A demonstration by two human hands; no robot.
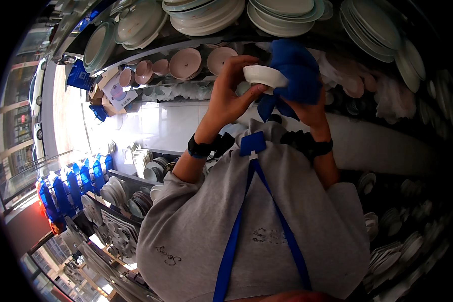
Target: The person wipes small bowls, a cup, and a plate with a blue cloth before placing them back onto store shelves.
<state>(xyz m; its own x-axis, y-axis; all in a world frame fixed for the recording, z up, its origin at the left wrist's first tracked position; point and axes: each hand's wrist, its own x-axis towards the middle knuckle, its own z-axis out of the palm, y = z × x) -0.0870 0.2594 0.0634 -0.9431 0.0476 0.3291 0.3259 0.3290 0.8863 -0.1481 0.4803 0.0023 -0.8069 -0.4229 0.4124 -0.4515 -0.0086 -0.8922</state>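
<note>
Between my hands is a small white ceramic bowl (262, 76), tilted so that its outer side faces me. My left hand (236, 88) grips the bowl's left side, thumb low on the outside and fingers at the far rim. A blue cloth (296, 73) is bunched against the bowl's right side. My right hand (304, 109) holds this cloth from below; most of its fingers are hidden behind the fabric. One cloth end hangs down below the bowl.
Stacked white plates (207, 19) fill the shelf ahead, above a lower shelf of pink bowls (185, 63). A printed cardboard box (119, 90) stands at the left on the pale tiled floor (173, 119). Racked dishes (115, 190) are behind me on the left.
</note>
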